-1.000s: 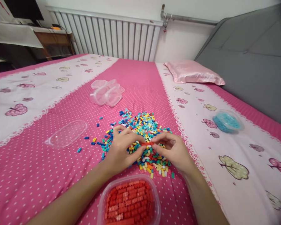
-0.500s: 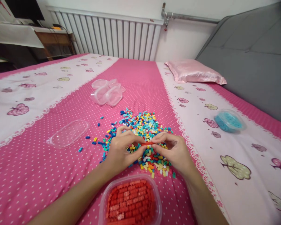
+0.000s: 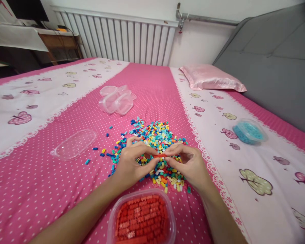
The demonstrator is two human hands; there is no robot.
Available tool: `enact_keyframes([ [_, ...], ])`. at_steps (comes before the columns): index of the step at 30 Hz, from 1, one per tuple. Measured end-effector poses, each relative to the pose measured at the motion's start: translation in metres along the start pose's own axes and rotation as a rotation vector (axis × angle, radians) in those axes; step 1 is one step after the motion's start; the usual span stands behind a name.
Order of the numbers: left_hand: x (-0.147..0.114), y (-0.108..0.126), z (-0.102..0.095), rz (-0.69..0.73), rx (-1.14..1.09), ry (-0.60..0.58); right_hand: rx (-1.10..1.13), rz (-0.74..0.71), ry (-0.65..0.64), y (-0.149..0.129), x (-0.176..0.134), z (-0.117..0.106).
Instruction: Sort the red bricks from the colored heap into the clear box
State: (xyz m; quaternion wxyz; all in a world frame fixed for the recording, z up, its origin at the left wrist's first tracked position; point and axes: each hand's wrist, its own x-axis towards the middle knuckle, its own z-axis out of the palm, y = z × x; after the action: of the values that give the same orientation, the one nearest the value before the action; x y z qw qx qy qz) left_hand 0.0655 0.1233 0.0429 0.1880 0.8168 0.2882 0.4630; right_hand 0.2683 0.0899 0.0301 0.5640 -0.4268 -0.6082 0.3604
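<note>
Between my fingertips, just above the heap, is a small piece of red toy bricks (image 3: 160, 156); whether it is one brick or several joined I cannot tell. My left hand (image 3: 134, 159) pinches its left end between thumb and fingers. The right end is pinched by my right hand (image 3: 189, 162). Beneath both hands spreads a loose pile of small coloured toy bricks (image 3: 157, 132), blue, yellow, green, white and more. Nearest to me stands a clear plastic tub (image 3: 173, 220) with red bricks (image 3: 142, 217) packed in rows.
A clear lid (image 3: 75, 144) lies at the left, with a few stray bricks beside it. Farther back are stacked clear containers (image 3: 117, 100). A tub of light blue bricks (image 3: 249, 131) sits at the right. A pink pillow (image 3: 212, 77) rests by the grey headboard (image 3: 269, 64).
</note>
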Motion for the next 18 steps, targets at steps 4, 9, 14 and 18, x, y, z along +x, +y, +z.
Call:
enact_keyframes([
  [4,0.0002,0.0016,0.0000,0.016,-0.018,0.005,-0.009,-0.013,0.001,-0.0018,0.0000,0.0012],
  [9,-0.0007,0.0006,0.0007,0.019,0.005,0.019,-0.026,0.004,0.013,-0.0011,-0.0003,0.0017],
  [14,0.0001,-0.0003,0.0007,0.033,0.054,0.029,-0.023,-0.009,0.024,-0.0006,-0.0002,0.0031],
  [18,0.0004,-0.0002,0.0007,0.058,0.058,-0.004,-0.021,-0.026,0.029,-0.0013,-0.0008,0.0063],
])
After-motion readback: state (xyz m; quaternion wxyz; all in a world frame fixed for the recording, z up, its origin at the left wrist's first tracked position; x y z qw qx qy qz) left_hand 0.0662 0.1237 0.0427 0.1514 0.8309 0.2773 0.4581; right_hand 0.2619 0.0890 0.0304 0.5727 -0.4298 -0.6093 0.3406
